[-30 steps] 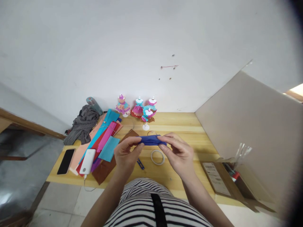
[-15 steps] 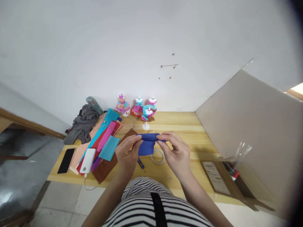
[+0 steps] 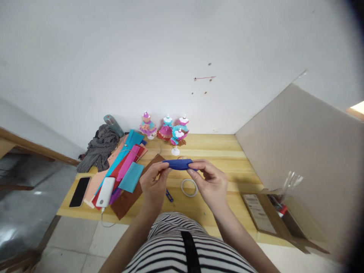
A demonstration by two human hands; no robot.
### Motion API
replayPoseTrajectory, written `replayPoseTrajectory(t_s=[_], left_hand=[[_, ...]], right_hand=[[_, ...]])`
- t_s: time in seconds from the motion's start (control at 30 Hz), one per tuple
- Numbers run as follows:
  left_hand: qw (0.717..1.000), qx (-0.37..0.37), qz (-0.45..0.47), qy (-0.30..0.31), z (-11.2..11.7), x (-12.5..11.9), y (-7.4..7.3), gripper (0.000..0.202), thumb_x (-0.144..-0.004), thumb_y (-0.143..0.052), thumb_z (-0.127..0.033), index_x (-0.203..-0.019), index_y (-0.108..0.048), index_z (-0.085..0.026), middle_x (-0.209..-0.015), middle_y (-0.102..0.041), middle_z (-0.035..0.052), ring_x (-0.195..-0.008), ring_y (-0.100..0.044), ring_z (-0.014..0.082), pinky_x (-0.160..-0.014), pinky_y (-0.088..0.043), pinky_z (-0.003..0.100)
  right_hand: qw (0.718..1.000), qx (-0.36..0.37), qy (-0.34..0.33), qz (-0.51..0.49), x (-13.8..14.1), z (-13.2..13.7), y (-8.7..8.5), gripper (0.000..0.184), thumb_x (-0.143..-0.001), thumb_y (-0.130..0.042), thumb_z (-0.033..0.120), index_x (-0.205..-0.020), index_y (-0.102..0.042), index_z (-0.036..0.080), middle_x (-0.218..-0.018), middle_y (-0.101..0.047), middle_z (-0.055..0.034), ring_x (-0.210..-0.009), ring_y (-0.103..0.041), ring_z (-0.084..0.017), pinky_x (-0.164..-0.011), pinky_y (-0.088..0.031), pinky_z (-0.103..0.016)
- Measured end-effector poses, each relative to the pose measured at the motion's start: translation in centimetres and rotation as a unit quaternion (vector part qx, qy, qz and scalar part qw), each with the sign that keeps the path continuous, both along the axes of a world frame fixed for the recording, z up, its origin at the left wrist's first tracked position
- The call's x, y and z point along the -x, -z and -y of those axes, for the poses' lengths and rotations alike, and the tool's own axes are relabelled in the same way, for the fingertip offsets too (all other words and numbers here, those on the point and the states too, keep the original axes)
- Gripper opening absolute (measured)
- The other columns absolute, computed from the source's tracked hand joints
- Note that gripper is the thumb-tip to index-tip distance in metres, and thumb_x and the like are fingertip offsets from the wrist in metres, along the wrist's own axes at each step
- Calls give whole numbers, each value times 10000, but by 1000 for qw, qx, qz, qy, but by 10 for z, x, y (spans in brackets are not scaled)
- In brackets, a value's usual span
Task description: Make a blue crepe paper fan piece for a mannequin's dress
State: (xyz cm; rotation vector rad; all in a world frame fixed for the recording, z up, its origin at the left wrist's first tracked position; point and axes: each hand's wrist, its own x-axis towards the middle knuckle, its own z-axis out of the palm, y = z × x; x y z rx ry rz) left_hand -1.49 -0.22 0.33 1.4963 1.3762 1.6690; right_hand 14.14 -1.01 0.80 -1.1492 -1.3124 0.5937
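Above the wooden surface [image 3: 222, 151], a narrow, folded strip of deep blue material [image 3: 179, 164] is held roughly level between two hands. One end of the strip is pinched between the thumb and fingers of the left hand [image 3: 153, 184], and the opposite end is pinched likewise by the right hand [image 3: 212, 184], so that the grip is pressed onto the material on both sides and only the middle is left uncovered. Below the strip, a small blue tool [image 3: 169, 195] is seen on the surface near the left hand, and a white ring [image 3: 189, 196] is seen nearer the right hand. To the left, a brown sheet [image 3: 127, 203] is partly hidden by the left hand; beside it, a folded light blue piece [image 3: 131, 178] and a pink strip [image 3: 127, 163] are laid among other coloured sheets. A white power bank [image 3: 105, 192] is rested on that pile, with a phone [image 3: 80, 192] placed near it. Toward the wall [image 3: 136, 57], small figures [image 3: 166, 131] dressed in ruffled material are grouped. At the right, an open cardboard box [image 3: 264, 216] is set.
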Motion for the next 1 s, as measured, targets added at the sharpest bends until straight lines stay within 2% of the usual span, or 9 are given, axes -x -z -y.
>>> replayPoseTrajectory(t_s=[0.13, 0.27, 0.4, 0.57, 0.77, 0.9, 1.0], left_hand=[[997, 32, 71, 8, 1, 1, -5, 68, -680, -769, -168, -729, -724, -184, -798, -754, 30, -718, -711, 153, -664, -587, 240], [995, 40, 85, 22, 0, 3, -10, 72, -636, -785, -175, -677, -726, -184, -799, -757, 45, -754, -717, 174, -678, -587, 254], [993, 50, 95, 41, 0, 5, -11, 78, -633, -790, -182, -667, -720, -181, -762, -743, 33, -713, -702, 158, -662, -581, 249], [995, 38, 74, 52, 0, 7, -11, 80, -649, -786, -180, -665, -707, -179, -702, -713, 19, -707, -688, 153, -647, -571, 239], [998, -21, 7, 64, 1, 12, -7, 51, -741, -757, -197, -780, -733, -220, -795, -733, 26, -729, -692, 158, -667, -588, 278], [995, -53, -47, 76, -1, 13, -10, 210, -777, -729, -165, -966, -753, -254, -890, -749, 34, -804, -702, 165, -708, -595, 278], [993, -58, -77, 68, -3, 11, -14, 251, -788, -709, -137, -1008, -750, -249, -890, -750, 31, -809, -702, 157, -711, -590, 254]], right_hand=[[998, -10, -13, -67, 0, -1, -4, 102, -751, -701, 139, -785, -716, 235, -832, -710, -42, -817, -677, -199, -761, -542, -347], [995, -21, -26, -89, -1, -1, -8, 145, -738, -691, 103, -773, -716, 242, -794, -694, -26, -793, -662, -182, -729, -535, -317], [995, -24, -32, -91, -2, 1, -11, 163, -746, -682, 90, -781, -716, 245, -770, -691, -16, -749, -648, -167, -685, -523, -292], [996, -25, -52, -68, -6, 1, -9, 250, -777, -678, 93, -931, -739, 280, -811, -688, -11, -754, -627, -162, -677, -511, -294], [998, -11, -67, 6, -9, 1, -11, 239, -824, -654, 150, -1007, -747, 272, -850, -689, -40, -780, -635, -188, -679, -519, -329], [998, -11, -49, 34, -8, 1, -12, 207, -831, -646, 161, -982, -746, 259, -850, -699, -44, -771, -646, -188, -685, -529, -327], [998, -23, -36, 54, -6, 1, -11, 169, -833, -644, 150, -933, -738, 249, -824, -703, -36, -754, -651, -183, -683, -528, -314]])
